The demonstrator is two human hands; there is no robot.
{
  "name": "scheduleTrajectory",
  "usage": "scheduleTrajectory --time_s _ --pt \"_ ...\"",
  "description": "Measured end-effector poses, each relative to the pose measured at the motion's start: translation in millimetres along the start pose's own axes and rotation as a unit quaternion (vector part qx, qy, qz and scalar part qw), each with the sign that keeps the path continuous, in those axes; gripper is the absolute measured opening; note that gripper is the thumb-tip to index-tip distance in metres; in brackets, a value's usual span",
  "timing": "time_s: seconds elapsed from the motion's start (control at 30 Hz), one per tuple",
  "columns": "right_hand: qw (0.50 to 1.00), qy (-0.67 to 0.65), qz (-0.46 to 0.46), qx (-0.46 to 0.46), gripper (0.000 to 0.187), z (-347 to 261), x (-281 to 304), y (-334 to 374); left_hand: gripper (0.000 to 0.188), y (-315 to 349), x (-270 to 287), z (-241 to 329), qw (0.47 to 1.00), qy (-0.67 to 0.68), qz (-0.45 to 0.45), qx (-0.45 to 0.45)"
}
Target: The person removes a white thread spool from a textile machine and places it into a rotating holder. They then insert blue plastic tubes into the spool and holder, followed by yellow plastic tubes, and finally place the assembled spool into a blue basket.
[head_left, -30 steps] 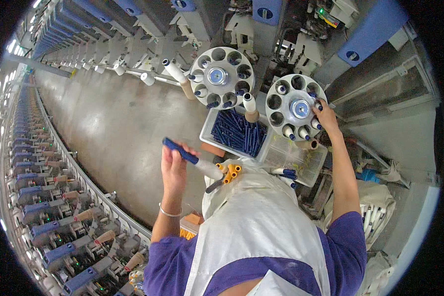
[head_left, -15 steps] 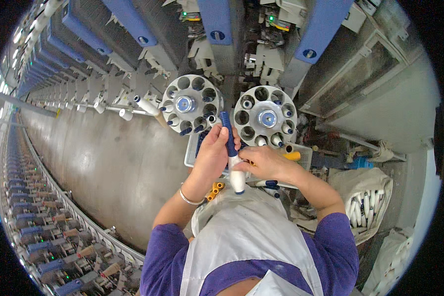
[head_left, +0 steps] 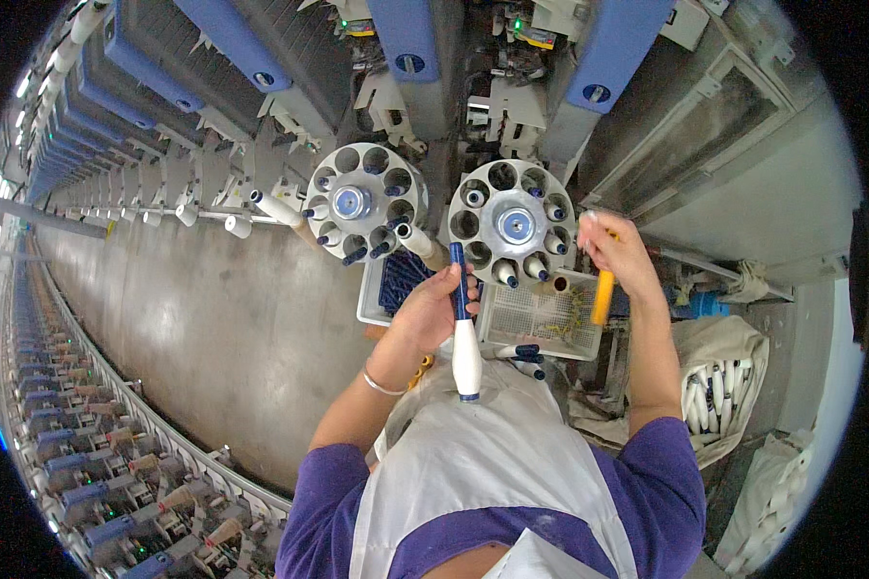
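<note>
My left hand (head_left: 430, 307) is closed around the blue upper part of a yarn bobbin (head_left: 466, 357), in front of my apron. White yarn covers its lower half, and a blue tip shows at the bottom. Over to the right, my right hand (head_left: 624, 259) is raised beside the right round magazine (head_left: 493, 229), fingers curled on a slim yellow rod (head_left: 603, 297) that hangs below the palm. Its fingertips are slightly blurred; whether they pinch anything else I cannot tell. Bobbins stand in several pockets of both that magazine and the left round magazine (head_left: 375, 220).
Below the magazines sit a white basket (head_left: 541, 328) with yarn scraps and a crate (head_left: 369, 307) of blue tubes. A cloth sack (head_left: 743, 338) of bobbins hangs at right. Blue-and-grey winding machines (head_left: 406, 43) line the far side; a metal rail (head_left: 193, 444) curves along the left.
My right hand has left the bobbin and moved right and up with the yellow rod. My left hand still holds the bobbin, now slightly lower in view, its yarn part uncovered.
</note>
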State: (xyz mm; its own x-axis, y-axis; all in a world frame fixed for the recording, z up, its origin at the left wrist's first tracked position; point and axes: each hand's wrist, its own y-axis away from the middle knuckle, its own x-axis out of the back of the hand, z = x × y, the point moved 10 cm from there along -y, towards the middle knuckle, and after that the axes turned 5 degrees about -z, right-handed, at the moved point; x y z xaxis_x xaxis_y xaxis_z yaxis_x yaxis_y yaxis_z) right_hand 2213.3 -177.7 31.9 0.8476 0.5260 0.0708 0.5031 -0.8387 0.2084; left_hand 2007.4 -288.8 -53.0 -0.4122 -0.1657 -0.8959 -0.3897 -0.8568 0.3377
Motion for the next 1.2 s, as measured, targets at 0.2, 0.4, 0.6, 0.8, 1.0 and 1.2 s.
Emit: scheduleTrajectory --time_s 0.2,0.4,0.6,0.8,1.0,1.2 --pt "0.832 0.484 -0.245 -0.117 0.026 120 -45 33 0.034 7 -26 22 0.996 0.008 -0.075 -0.039" --pt "0.946 0.211 -0.243 -0.032 0.034 65 -100 22 0.038 0 -50 21 0.99 -0.006 -0.132 -0.048" --pt "0.937 0.257 -0.235 0.026 0.036 8 -164 -1 0.036 -5 -44 24 0.984 -0.102 -0.08 -0.12" --pt "0.934 0.195 -0.298 -0.025 0.031 47 -175 -5 0.032 -4 -9 15 0.989 -0.115 -0.001 -0.095" --pt "0.951 0.115 -0.282 0.047 0.022 18 -176 13 0.014 0 21 -4 0.999 -0.008 0.035 -0.029" --pt "0.974 0.074 -0.204 -0.057 0.018 23 -136 12 0.013 5 16 -13 0.998 -0.018 -0.014 0.052"
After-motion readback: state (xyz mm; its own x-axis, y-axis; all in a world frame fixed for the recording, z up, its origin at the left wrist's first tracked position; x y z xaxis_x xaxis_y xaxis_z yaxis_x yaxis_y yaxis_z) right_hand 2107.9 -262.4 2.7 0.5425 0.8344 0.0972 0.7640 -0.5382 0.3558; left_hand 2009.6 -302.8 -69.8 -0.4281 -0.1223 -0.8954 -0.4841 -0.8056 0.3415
